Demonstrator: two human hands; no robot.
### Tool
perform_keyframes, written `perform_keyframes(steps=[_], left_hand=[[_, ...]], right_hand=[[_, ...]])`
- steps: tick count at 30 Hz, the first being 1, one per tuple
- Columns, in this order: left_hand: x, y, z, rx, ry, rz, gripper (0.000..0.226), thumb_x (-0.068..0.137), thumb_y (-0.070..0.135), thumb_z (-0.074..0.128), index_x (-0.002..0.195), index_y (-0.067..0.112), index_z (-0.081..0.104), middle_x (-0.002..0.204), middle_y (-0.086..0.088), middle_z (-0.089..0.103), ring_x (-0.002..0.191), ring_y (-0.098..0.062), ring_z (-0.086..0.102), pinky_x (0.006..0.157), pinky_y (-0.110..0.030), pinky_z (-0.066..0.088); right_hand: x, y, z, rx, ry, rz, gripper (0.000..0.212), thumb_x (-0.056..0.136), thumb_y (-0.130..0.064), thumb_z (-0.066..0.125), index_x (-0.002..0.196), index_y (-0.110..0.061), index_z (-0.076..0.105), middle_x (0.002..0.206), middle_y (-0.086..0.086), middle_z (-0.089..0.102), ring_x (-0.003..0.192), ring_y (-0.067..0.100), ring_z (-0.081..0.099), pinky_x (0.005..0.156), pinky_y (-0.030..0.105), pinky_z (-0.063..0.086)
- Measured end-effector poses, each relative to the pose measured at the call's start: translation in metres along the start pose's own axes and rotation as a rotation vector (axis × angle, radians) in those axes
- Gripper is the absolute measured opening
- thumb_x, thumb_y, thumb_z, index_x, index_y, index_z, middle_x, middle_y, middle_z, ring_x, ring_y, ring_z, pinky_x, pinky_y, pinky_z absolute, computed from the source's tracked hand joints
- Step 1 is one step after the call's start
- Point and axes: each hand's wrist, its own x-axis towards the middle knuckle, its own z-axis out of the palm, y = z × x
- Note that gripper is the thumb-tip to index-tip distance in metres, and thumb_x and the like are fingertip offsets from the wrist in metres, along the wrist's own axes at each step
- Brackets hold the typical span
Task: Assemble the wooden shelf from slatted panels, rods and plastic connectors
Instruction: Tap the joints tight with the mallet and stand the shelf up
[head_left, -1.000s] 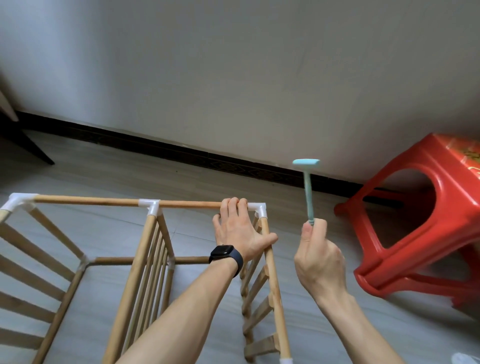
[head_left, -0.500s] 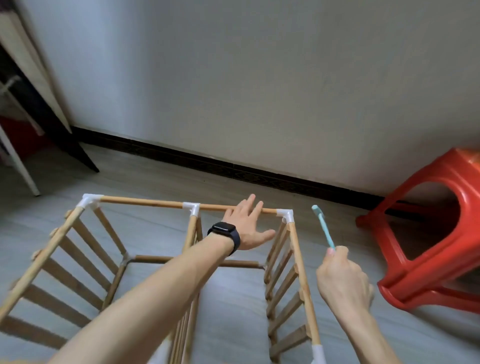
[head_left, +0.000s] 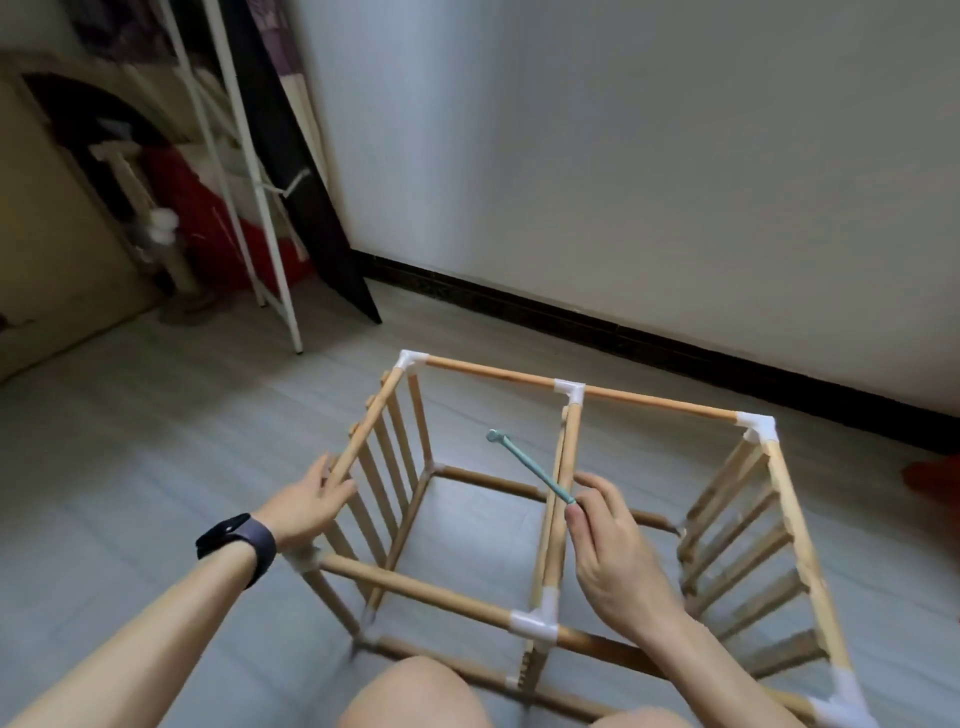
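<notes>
Grey floor (head_left: 130, 467) carries the wooden shelf frame (head_left: 415, 590) at my knee (head_left: 415, 696). My right hand (head_left: 613, 551) pinches a small teal hammer (head_left: 530, 470) by its handle end, over the middle slatted panel (head_left: 551, 551). My left hand (head_left: 306, 501) rests straight-fingered on the left panel's top rail (head_left: 371, 421).

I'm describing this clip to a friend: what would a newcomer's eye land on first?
The half-built wooden shelf fills the middle of the floor, its corners capped by white connectors. Over its middle panel, the right hand grips a small teal hammer; the left hand rests on the left panel, at its top rail.
</notes>
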Motion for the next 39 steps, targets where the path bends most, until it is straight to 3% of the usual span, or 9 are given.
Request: perform_keyframes(steps=[6,9,13,16,21,25,30,34,39], left_hand=[[0.005,0.015,0.028,-0.418,-0.015,0.034,0.045,0.107,0.038,0.038,0.149,0.026,0.027,0.117,-0.002,0.052,0.107,-0.024,0.053,0.097,-0.042,0.046],[0.004,0.051,0.054,-0.594,-0.017,0.071,0.051,0.107,0.035,0.040,0.154,0.027,0.021,0.139,-0.006,0.048,0.123,-0.029,0.050,0.107,-0.040,0.040],[-0.009,0.122,0.094,-0.739,-0.256,0.200,0.069,0.104,0.037,0.047,0.158,0.024,0.005,0.134,0.010,0.039,0.123,-0.015,0.045,0.099,-0.028,0.038],[-0.009,0.149,0.121,-0.414,-0.292,0.425,0.111,0.078,0.080,0.055,0.157,0.037,-0.010,0.166,0.005,0.002,0.152,-0.023,0.009,0.122,-0.046,0.016],[-0.001,0.167,0.142,0.429,0.062,1.072,0.132,0.061,0.099,0.045,0.158,0.031,-0.013,0.161,0.002,-0.034,0.147,-0.018,-0.033,0.119,-0.050,-0.017],[0.010,0.172,0.174,0.422,0.148,1.163,0.125,0.057,0.095,0.056,0.146,0.013,0.026,0.168,-0.007,-0.003,0.152,-0.026,-0.019,0.121,-0.060,0.001],[0.018,0.172,0.188,0.228,0.239,1.249,0.111,0.053,0.077,0.076,0.133,0.012,0.035,0.148,-0.009,0.040,0.151,-0.033,0.019,0.115,-0.059,0.033],[0.019,0.174,0.192,0.163,0.267,1.272,0.109,0.052,0.071,0.079,0.131,0.008,0.038,0.137,-0.011,0.047,0.144,-0.035,0.032,0.111,-0.052,0.040],[0.018,0.174,0.191,0.165,0.279,1.280,0.110,0.050,0.072,0.082,0.128,0.007,0.039,0.136,-0.013,0.050,0.142,-0.035,0.035,0.117,-0.043,0.036]], right_hand=[[0.016,0.011,0.006,-0.249,-0.068,-0.075,0.041,0.101,-0.041,0.032,0.117,-0.022,0.064,0.136,-0.009,0.055,0.130,0.014,0.040,0.110,0.033,0.036],[0.025,0.036,-0.010,-0.236,0.010,0.039,0.031,0.104,-0.024,0.044,0.118,-0.009,0.066,0.127,0.009,0.064,0.133,0.026,0.047,0.116,0.035,0.029],[0.025,0.056,-0.038,-0.218,0.247,0.189,0.026,0.105,-0.019,0.040,0.085,-0.017,0.056,0.081,0.003,0.060,0.086,0.035,0.061,0.082,0.047,0.048],[0.009,0.069,-0.045,-0.271,0.174,0.273,0.030,0.106,-0.033,0.029,0.080,-0.024,0.043,0.069,-0.004,0.051,0.071,0.032,0.057,0.068,0.042,0.042],[-0.006,0.107,-0.062,-0.419,0.312,0.243,0.039,0.099,-0.037,0.025,0.083,-0.023,0.057,0.062,-0.002,0.061,0.066,0.029,0.064,0.073,0.040,0.042],[-0.004,0.110,-0.065,-0.303,0.327,0.238,0.042,0.100,-0.042,0.021,0.091,-0.026,0.058,0.076,-0.011,0.061,0.081,0.024,0.063,0.085,0.041,0.040],[-0.056,0.070,-0.080,0.058,0.413,0.113,0.036,0.104,-0.043,0.027,0.078,-0.026,0.045,0.058,-0.001,0.046,0.052,0.016,0.047,0.047,0.036,0.039],[-0.100,0.060,-0.074,-0.142,0.135,0.049,0.036,0.101,-0.056,0.023,0.076,-0.034,0.037,0.067,-0.008,0.054,0.053,0.015,0.048,0.045,0.020,0.029],[-0.114,0.044,-0.082,-0.068,0.324,-0.025,0.030,0.106,-0.044,0.025,0.082,-0.032,0.038,0.053,-0.012,0.035,0.046,0.011,0.044,0.044,0.011,0.024]])
